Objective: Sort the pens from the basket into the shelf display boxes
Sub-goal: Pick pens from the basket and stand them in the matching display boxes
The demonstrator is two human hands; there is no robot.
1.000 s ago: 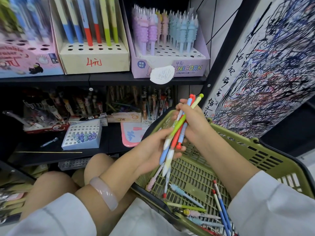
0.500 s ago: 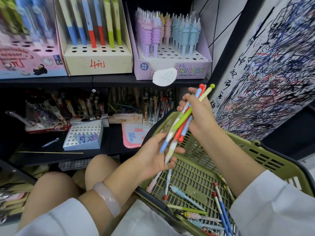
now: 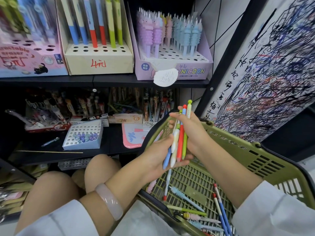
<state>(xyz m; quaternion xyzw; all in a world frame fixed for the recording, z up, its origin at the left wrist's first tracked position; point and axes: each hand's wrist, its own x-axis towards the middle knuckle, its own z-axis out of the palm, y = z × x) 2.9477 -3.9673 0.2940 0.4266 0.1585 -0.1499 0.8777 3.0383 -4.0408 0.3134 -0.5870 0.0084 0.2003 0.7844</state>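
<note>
A bundle of pens (image 3: 179,138) is standing nearly upright at the centre of the frame, long axis running top to bottom and leaning slightly right; the capped ends are pointing up toward the shelf and the tips down toward the basket (image 3: 255,160). The right hand (image 3: 192,132) is gripping the bundle from the right, its fingers (image 3: 173,114) curling around the upper part. The left hand (image 3: 158,155) is cupping the lower part, pens lying across its palm with the fingers relaxed beneath them. More loose pens (image 3: 219,208) are lying flat on the basket floor at the lower right, mostly slanting. At the top of the frame, a cream display box (image 3: 98,58) is holding blue, red and green pens upright, with open holes in front; beside it on the right, a purple box (image 3: 173,70) is packed with pastel pens. A small white box (image 3: 83,135) is sitting on the lower shelf at the left.
</note>
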